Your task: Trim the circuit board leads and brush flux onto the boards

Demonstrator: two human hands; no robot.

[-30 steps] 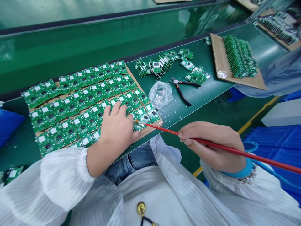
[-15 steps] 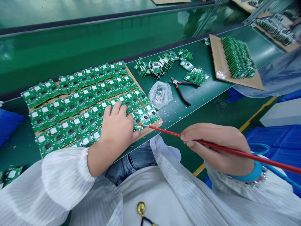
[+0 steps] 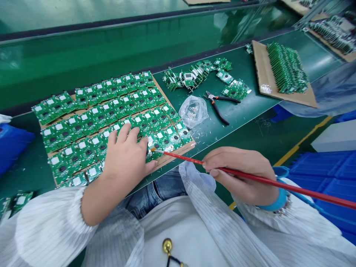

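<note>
Rows of green circuit boards [image 3: 107,111] lie on a cardboard sheet [image 3: 178,149] at the left of the bench. My left hand [image 3: 125,155] rests over the front rows with its fingers spread, covering some boards. In my right hand [image 3: 239,172] is a thin red paintbrush [image 3: 183,157], pinched near its middle. The brush's orange-brown tip is at a front-row board just right of my left hand; whether it touches the board I cannot tell.
Beside the sheet sits a clear plastic bag [image 3: 194,111] of small bits, with black-handled cutters [image 3: 219,104] to its right. Loose boards [image 3: 191,76] are heaped behind. A cardboard piece [image 3: 263,79] bears stacked boards [image 3: 287,68]. Clipped wire bits litter the bench near its front edge.
Both hands have moved left along the front row. The brush tip has gone from a board near the right end to one further left. The whole view has shifted slightly.
</note>
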